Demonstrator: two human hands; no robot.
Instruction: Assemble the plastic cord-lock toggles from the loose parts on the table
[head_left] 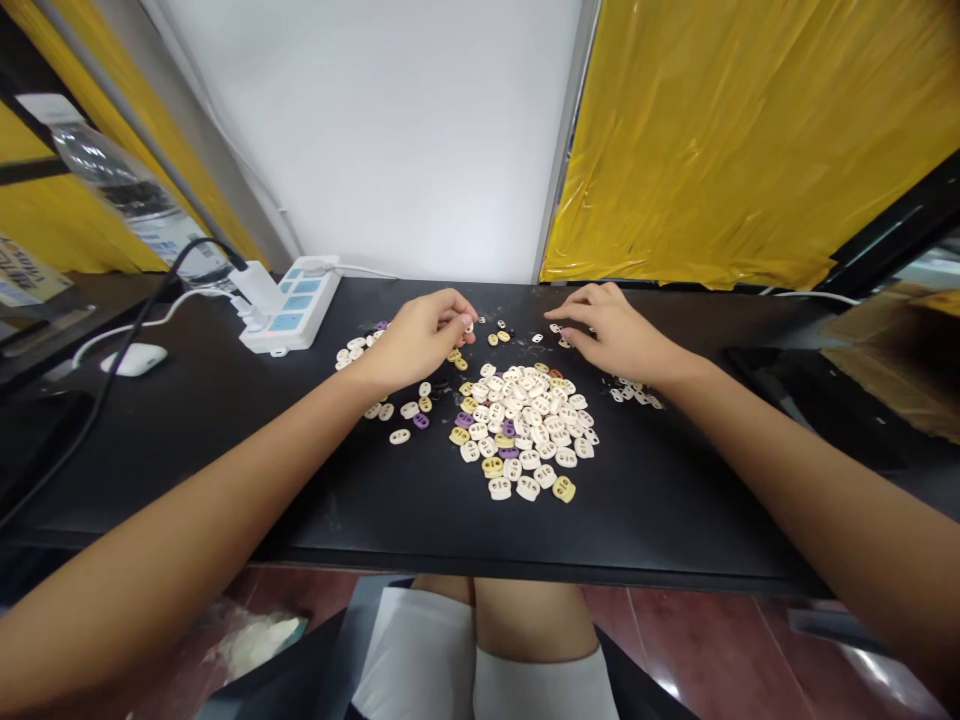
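Note:
A heap of small oval two-hole cord stoppers (pixel 529 415), mostly cream with some yellow and purple, lies on the black table (pixel 645 510). Behind its left side, my left hand (pixel 420 338) pinches a white cord stopper (pixel 469 327) between thumb and fingertips. My right hand (pixel 615 332) is open behind the heap on the right, thumb and fingers apart, its fingertips close to a few small cord stoppers (pixel 555 328). Whether it touches them I cannot tell. Loose cord stoppers (pixel 400 437) lie around my left wrist, partly hidden by it, and more small ones (pixel 637 392) are under my right wrist.
At the back left stands a white power strip (pixel 300 305) with plugs and cables. A white mouse-like object (pixel 133 360) and a plastic bottle (pixel 135 185) are farther left. A dark flat object (pixel 810 400) and cardboard (pixel 885 340) lie at right. A white panel (pixel 375 130) closes the back.

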